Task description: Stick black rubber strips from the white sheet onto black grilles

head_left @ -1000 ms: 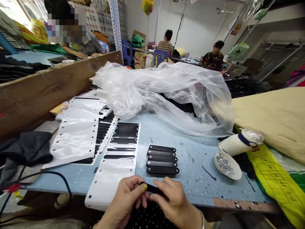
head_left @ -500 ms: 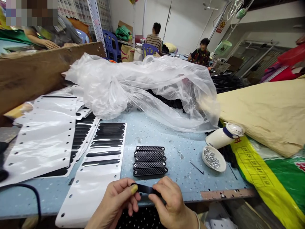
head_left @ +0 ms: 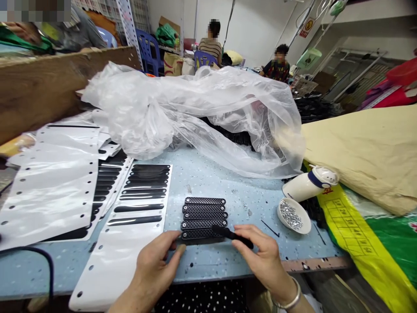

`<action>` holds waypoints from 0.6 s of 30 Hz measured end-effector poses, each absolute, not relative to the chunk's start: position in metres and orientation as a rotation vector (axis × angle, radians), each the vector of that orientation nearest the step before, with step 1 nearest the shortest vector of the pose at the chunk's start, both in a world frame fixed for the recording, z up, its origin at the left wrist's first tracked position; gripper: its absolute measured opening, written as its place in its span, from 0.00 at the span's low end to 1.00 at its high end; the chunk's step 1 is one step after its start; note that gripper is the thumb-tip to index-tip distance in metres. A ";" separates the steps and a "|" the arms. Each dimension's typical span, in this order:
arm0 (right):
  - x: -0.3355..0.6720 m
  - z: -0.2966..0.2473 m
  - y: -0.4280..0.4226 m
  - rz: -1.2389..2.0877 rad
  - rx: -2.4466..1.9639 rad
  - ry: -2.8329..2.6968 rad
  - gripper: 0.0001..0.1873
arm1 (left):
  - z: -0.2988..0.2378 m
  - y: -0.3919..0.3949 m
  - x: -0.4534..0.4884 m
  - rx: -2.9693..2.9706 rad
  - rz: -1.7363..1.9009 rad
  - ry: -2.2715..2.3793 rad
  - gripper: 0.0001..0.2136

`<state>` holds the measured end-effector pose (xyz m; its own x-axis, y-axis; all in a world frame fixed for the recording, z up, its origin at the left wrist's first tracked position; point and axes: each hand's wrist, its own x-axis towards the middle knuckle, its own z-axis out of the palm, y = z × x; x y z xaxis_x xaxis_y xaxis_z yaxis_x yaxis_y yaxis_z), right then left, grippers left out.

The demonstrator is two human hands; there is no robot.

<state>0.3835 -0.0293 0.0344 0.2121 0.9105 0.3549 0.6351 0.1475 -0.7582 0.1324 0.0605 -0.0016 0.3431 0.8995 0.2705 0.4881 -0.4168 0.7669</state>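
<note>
My right hand (head_left: 260, 250) pinches a thin black strip (head_left: 239, 238) with a rounded end between thumb and fingers. The strip's left end overlaps the near right corner of a row of black textured bars (head_left: 203, 215), each with a silvery dot at its ends. My left hand (head_left: 159, 258) is at the near left end of that row, thumb and forefinger apart, fingertips by the closest bar; whether they touch it I cannot tell. Left of the bars lies a white backing sheet (head_left: 120, 252) carrying black strips in its upper part.
More backing sheets (head_left: 61, 174) are piled at the left. A clear plastic bag (head_left: 140, 117) covers black items behind. To the right are a bowl (head_left: 304, 221) of small metal pieces, a white bottle (head_left: 298, 186) on its side, and a yellow-green sack (head_left: 352, 234). Other people sit farther back.
My left hand has let go of the black strip and moved to the left end of the bars. My right hand has carried the strip right and upward.
</note>
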 end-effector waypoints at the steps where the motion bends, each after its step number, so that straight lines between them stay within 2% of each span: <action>1: 0.384 0.030 -0.027 0.391 -1.571 -1.502 0.05 | -0.002 0.061 0.134 2.059 0.928 1.193 0.09; 8: 0.374 0.024 -0.029 0.420 -1.540 -1.620 0.05 | 0.009 0.059 0.133 2.062 0.895 1.203 0.04; 14: 0.375 0.031 -0.029 0.298 -1.501 -1.797 0.10 | 0.005 0.056 0.127 1.852 0.832 1.232 0.13; 18: 0.366 0.036 -0.015 0.255 -1.428 -1.904 0.11 | 0.000 0.056 0.127 1.717 0.758 1.207 0.11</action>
<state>0.3660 -0.0151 0.0356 -0.1162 0.8948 0.4311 0.7497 0.3637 -0.5529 0.1273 0.0556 -0.0001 0.3418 0.9398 -0.0049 0.4031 -0.1419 0.9041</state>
